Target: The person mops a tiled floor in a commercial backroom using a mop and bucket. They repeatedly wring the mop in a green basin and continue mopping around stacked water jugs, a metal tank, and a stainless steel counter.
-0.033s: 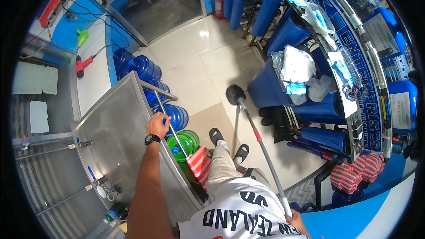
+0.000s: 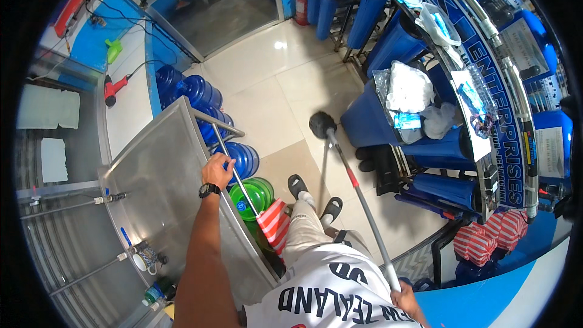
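My right hand (image 2: 403,299), low at the right, is closed round the upper end of a mop (image 2: 368,209). The mop has a grey pole with a red joint. Its round, dark head (image 2: 322,125) is on the tiled floor ahead of my feet. My left hand (image 2: 218,170), with a black watch at the wrist, is at the edge of the steel counter (image 2: 158,188). Its fingers curl round a slim metal rail (image 2: 240,189) running alongside. A red-and-white striped cloth (image 2: 274,225) hangs at the near end of this rail.
Blue water jugs (image 2: 242,161) and a green tub (image 2: 252,199) stand beside the counter. A blue bin (image 2: 367,118) holding plastic bags is right of the mop head, with black boots (image 2: 386,173) nearby. Blue filter housings (image 2: 398,42) line the right side. A glass door (image 2: 225,6) is ahead.
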